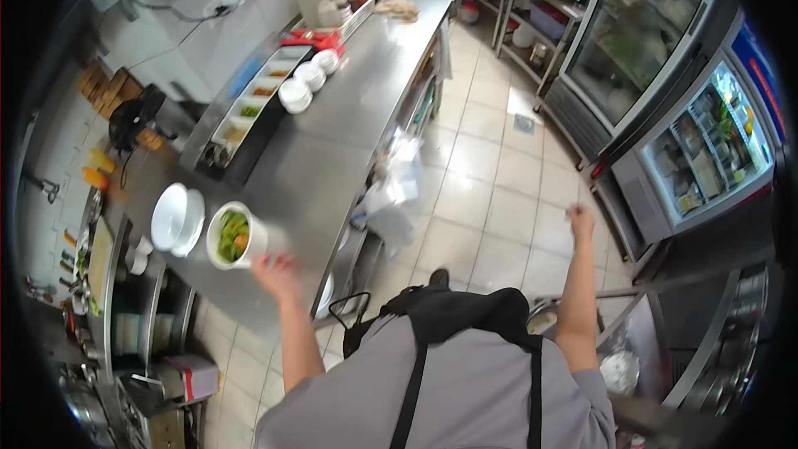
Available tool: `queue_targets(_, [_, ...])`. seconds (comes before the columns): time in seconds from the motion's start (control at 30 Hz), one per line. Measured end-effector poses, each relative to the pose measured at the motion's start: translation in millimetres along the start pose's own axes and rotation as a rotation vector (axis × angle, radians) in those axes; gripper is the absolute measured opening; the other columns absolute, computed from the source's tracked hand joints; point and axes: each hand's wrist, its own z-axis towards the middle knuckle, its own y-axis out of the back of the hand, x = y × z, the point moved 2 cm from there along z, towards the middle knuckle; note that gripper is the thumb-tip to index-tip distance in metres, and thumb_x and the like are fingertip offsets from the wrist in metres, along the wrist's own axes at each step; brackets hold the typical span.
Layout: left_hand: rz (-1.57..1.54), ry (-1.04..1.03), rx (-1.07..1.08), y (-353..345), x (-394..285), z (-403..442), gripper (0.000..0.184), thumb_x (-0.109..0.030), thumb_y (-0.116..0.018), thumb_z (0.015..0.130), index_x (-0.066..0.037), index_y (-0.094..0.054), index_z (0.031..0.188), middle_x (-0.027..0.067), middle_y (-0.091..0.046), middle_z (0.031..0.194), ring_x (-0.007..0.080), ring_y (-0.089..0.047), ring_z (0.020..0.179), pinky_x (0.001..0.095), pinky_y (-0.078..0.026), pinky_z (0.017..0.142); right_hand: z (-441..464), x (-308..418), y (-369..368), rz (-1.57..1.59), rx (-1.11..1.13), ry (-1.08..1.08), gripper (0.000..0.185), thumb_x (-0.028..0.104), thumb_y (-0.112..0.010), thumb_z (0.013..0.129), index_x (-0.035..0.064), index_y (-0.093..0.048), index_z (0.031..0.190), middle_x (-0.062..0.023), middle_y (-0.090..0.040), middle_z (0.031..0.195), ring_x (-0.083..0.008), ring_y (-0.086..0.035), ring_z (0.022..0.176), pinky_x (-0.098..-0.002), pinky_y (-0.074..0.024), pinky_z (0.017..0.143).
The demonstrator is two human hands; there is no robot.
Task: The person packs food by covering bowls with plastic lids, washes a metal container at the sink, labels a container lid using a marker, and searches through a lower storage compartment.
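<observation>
My left hand [279, 276] is over the steel counter [312, 168], right beside a white tub [256, 237] that holds green leaves and something orange. Its fingers are smeared by motion, and I cannot tell whether they touch the tub. White bowls [170, 218] stand just left of the tub, one tilted on its side. Out over the tiled floor, my right hand [581, 221] is held away from the counter with its fingers curled in. Nothing shows in it.
Along the wall side of the counter runs a topping tray [249, 108] with several compartments, with stacked white bowls [295, 95] beside it. A plastic bag [392, 191] hangs at the counter edge. Glass-door fridges [636, 41] line the right side. Shelving [706, 349] stands at lower right.
</observation>
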Motion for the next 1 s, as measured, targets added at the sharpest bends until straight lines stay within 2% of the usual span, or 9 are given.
queue_targets(0.07, [0.038, -0.196, -0.089, 22, 5, 48, 0.032, -0.04, -0.043, 0.086, -0.009, -0.044, 0.094, 0.0035, -0.044, 0.081, 0.0164, -0.044, 0.067, 0.0289, -0.041, 0.055, 15, -62, -26, -0.631, 0.285, -0.205, 0.061, 0.061, -0.053, 0.073, 0.0057, -0.065, 0.094, -0.0185, -0.062, 0.095, -0.0328, -0.058, 0.092, -0.0429, -0.0443, 0.08])
queue_targets(0.13, [0.06, -0.225, -0.187, 29, 4, 77, 0.036, -0.041, -0.045, 0.086, -0.006, -0.047, 0.096, 0.0049, -0.046, 0.082, 0.0155, -0.045, 0.068, 0.0266, -0.04, 0.05, 14, -120, -40, -0.879, 0.377, -0.146, 0.053, 0.054, -0.05, 0.078, 0.0083, -0.064, 0.101, -0.0157, -0.052, 0.118, -0.0346, -0.047, 0.11, -0.0407, -0.0395, 0.091])
queue_targets(0.27, [0.236, -0.312, -0.469, 20, 0, 81, 0.035, -0.033, -0.054, 0.081, -0.001, -0.048, 0.094, 0.009, -0.049, 0.087, 0.022, -0.052, 0.076, 0.0309, -0.047, 0.055, 39, -157, -22, -0.629, 0.317, -0.493, 0.029, 0.023, -0.065, 0.066, 0.004, -0.067, 0.088, -0.0203, -0.063, 0.091, -0.0326, -0.06, 0.087, -0.0421, -0.047, 0.079])
queue_targets(0.47, [0.125, -0.291, -0.667, -12, -3, 74, 0.025, -0.02, -0.057, 0.071, 0.0, -0.049, 0.084, 0.0107, -0.048, 0.085, 0.0267, -0.053, 0.069, 0.0322, -0.052, 0.059, 189, -170, -14, -0.57, 0.124, -0.025, 0.04, 0.03, -0.072, 0.053, 0.0026, -0.068, 0.083, -0.0201, -0.062, 0.093, -0.0321, -0.06, 0.089, -0.0367, -0.0488, 0.075])
queue_targets(0.5, [0.102, -0.309, -0.653, -19, 3, 71, 0.024, -0.019, -0.057, 0.071, 0.001, -0.049, 0.082, 0.0106, -0.047, 0.086, 0.0267, -0.053, 0.07, 0.0331, -0.052, 0.06, 224, -163, -16, -0.562, 0.213, -0.142, 0.045, 0.033, -0.071, 0.055, 0.0035, -0.067, 0.088, -0.0187, -0.06, 0.099, -0.0313, -0.057, 0.095, -0.0378, -0.0469, 0.079])
queue_targets(0.6, [0.042, -0.341, -0.637, -35, 30, 51, 0.021, -0.016, -0.058, 0.071, 0.0, -0.048, 0.08, 0.0098, -0.045, 0.088, 0.0262, -0.052, 0.071, 0.0354, -0.054, 0.063, 336, -57, -10, -0.75, 0.385, -0.311, 0.054, 0.043, -0.068, 0.061, 0.0065, -0.064, 0.101, -0.0135, -0.053, 0.117, -0.0293, -0.044, 0.112, -0.0436, -0.0376, 0.09])
queue_targets(0.83, [0.015, -0.28, -0.446, -193, 100, -7, 0.019, -0.014, -0.06, 0.072, 0.0, -0.047, 0.078, 0.007, -0.043, 0.079, 0.0246, -0.054, 0.07, 0.0352, -0.055, 0.065, 574, 115, -149, -1.007, 0.488, 0.466, 0.054, 0.024, -0.067, 0.065, 0.0099, -0.055, 0.116, -0.0162, -0.035, 0.134, -0.032, -0.026, 0.127, -0.0516, -0.0209, 0.101])
queue_targets(0.9, [0.03, -0.177, -0.373, -256, 118, -12, 0.019, -0.014, -0.06, 0.072, -0.001, -0.047, 0.076, 0.0063, -0.044, 0.077, 0.0261, -0.057, 0.07, 0.0358, -0.055, 0.065, 604, 195, -205, -0.606, 0.309, 0.707, 0.044, 0.019, -0.062, 0.069, 0.0196, -0.057, 0.113, -0.0167, -0.028, 0.138, -0.0335, -0.027, 0.127, -0.0565, -0.0198, 0.1])
queue_targets(1.0, [0.09, -0.183, -0.19, -360, 147, -4, 0.017, -0.015, -0.058, 0.074, -0.002, -0.046, 0.072, 0.0054, -0.046, 0.074, 0.0292, -0.061, 0.07, 0.0368, -0.055, 0.064, 597, 371, -250, -0.043, 0.291, 1.109, 0.042, 0.006, -0.06, 0.066, 0.0129, -0.059, 0.108, -0.02, -0.045, 0.123, -0.0363, -0.036, 0.119, -0.0418, -0.0323, 0.098])
